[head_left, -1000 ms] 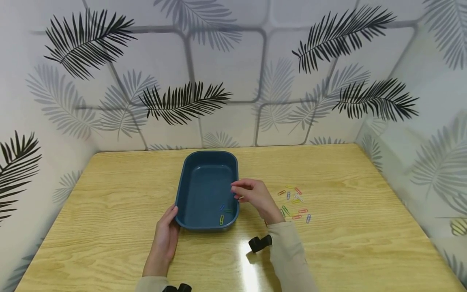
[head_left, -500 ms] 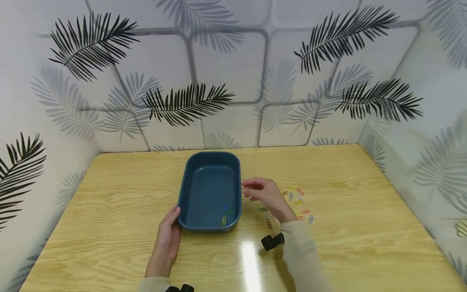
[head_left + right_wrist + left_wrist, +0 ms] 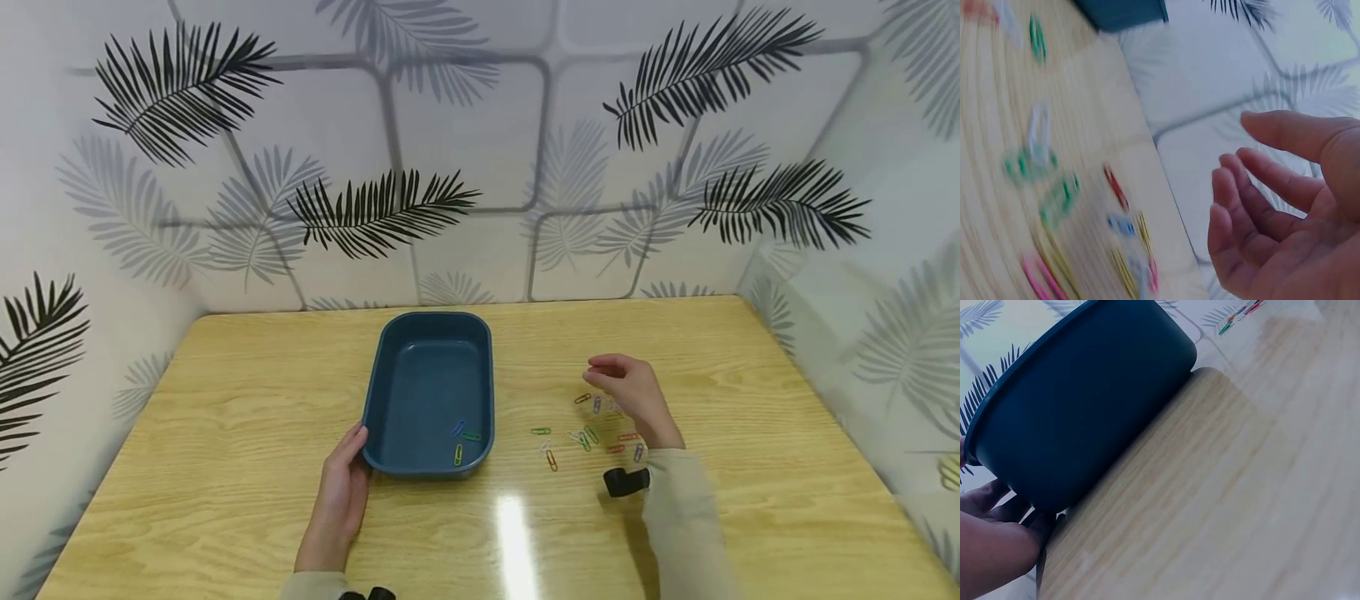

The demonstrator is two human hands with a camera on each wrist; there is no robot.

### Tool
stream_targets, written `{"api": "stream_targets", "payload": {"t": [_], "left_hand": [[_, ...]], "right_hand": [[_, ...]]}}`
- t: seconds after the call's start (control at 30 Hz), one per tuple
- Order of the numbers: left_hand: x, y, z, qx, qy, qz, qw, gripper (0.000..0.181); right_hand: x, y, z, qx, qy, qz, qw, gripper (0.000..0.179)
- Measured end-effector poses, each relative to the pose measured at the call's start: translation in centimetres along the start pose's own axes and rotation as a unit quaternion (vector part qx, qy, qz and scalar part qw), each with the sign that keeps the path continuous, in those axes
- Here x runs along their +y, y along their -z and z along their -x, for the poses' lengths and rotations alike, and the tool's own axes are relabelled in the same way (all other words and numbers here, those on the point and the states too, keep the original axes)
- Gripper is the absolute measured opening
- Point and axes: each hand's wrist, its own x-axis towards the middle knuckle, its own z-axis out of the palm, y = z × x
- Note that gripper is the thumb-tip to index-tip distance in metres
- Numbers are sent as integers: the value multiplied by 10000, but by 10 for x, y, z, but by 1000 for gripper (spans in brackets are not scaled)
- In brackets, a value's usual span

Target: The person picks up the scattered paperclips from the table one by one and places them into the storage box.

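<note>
A dark blue rectangular tray (image 3: 427,392) lies on the table with a blue, a green and a yellow paper clip (image 3: 458,454) near its front right corner. At its front left corner my left hand (image 3: 345,492) grips it, thumb over the rim and fingers against the outer wall (image 3: 1085,406). My right hand (image 3: 633,396) hovers over the far side of the scattered paper clips (image 3: 588,435). In the right wrist view its fingers (image 3: 1260,237) are loosely bent, apart from the thumb, and hold nothing. It hides some of the clips in the head view.
The loose clips, red, green, white, yellow, pink and blue, lie on the wooden table (image 3: 247,433) right of the tray. A leaf-patterned wall covering (image 3: 480,150) stands behind the table and at both sides. Light glares off the table's front.
My right hand has moved right from the tray's right rim to above the clips, uncovering several of them. The left hand stays at the tray, which has not visibly shifted on the table.
</note>
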Motion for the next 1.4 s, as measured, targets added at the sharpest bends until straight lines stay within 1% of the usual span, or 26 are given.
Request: {"api": "stream_targets", "payload": {"t": [0.07, 0.17, 0.3, 0.4, 0.47, 0.53, 0.7, 0.83, 1.0, 1.1, 1.27, 1.33, 1.4], "left_hand": [[0, 1, 0, 3, 35, 65, 10000, 58], [0, 2, 1, 36, 88, 163, 9998, 58], [0, 2, 2, 36, 76, 217, 9997, 57], [0, 2, 2, 21, 71, 240, 9997, 58], [-1, 1, 2, 44, 94, 275, 9996, 57], [-3, 0, 2, 78, 121, 287, 9995, 57], [-4, 1, 1, 70, 148, 287, 9995, 56], [-3, 2, 1, -26, 89, 232, 9997, 57], [-2, 1, 1, -43, 54, 186, 9998, 58], [-1, 1, 1, -41, 38, 175, 9998, 58], [-1, 2, 0, -46, 28, 186, 9998, 57], [-1, 3, 0, -54, 16, 199, 9998, 57], [0, 3, 0, -59, 2, 191, 9998, 57]], "right_hand": [[5, 9, 0, 95, -58, 259, 9996, 42], [11, 19, 0, 130, -160, 641, 9977, 42], [17, 25, -4, -25, -452, 1007, 9939, 43], [19, 28, -8, -128, -583, 1369, 9888, 45], [20, 29, -10, -143, -580, 1590, 9855, 44], [21, 29, -10, -111, -491, 1813, 9821, 42], [22, 27, -10, 15, -331, 2133, 9764, 30], [26, 26, -11, 164, -348, 2231, 9740, 24], [27, 26, -11, 220, -374, 2189, 9748, 15], [27, 26, -11, 149, -355, 2195, 9749, 12], [27, 28, -11, -74, -152, 2311, 9728, 12], [27, 28, -11, -176, -173, 2174, 9758, 13], [28, 28, -11, -265, -323, 1857, 9817, 13]]}}
